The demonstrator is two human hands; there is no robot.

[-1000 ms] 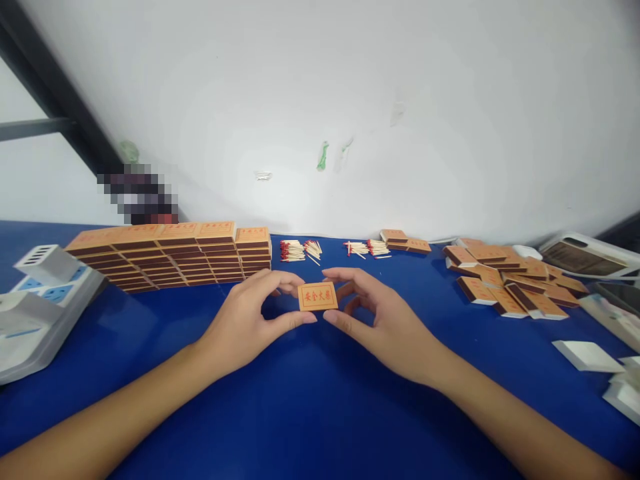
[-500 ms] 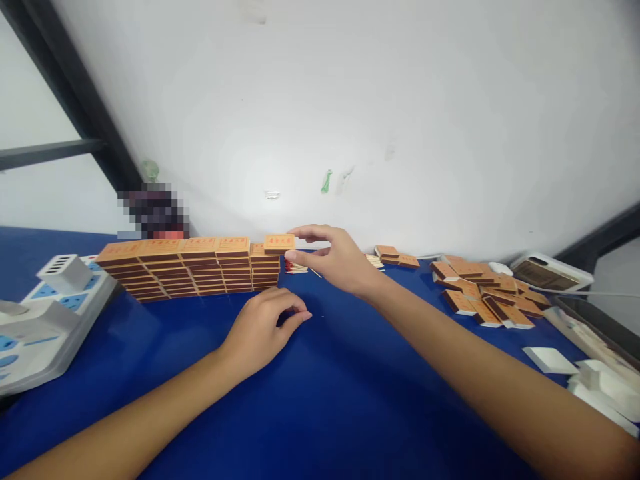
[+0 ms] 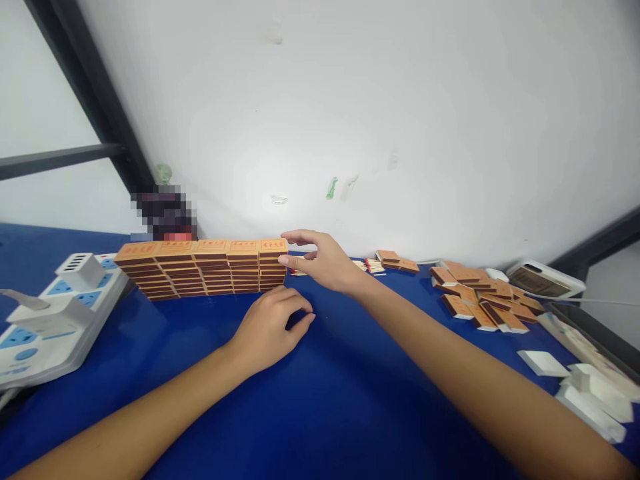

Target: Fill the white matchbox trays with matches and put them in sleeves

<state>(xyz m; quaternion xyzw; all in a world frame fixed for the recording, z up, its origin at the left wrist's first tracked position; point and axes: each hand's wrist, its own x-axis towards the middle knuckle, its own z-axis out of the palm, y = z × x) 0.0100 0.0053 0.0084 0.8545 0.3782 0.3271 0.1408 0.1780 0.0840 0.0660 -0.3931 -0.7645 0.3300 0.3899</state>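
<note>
Some matches (image 3: 373, 267) part-hidden behind right hand (image 3: 323, 262), pinching end matchbox (image 3: 273, 245); left hand (image 3: 270, 328) relaxed, free.

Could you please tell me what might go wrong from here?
The right hand could nudge the end matchbox on top of the stack, perhaps knocking it askew. The left hand, close in front, might bump the stack. The right hand might also scatter the loose matches near it.

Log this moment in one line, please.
right hand: holding matchbox atop rightmost stack | left hand: curled, nothing seen in it | loose matchboxes: piled, right
</note>
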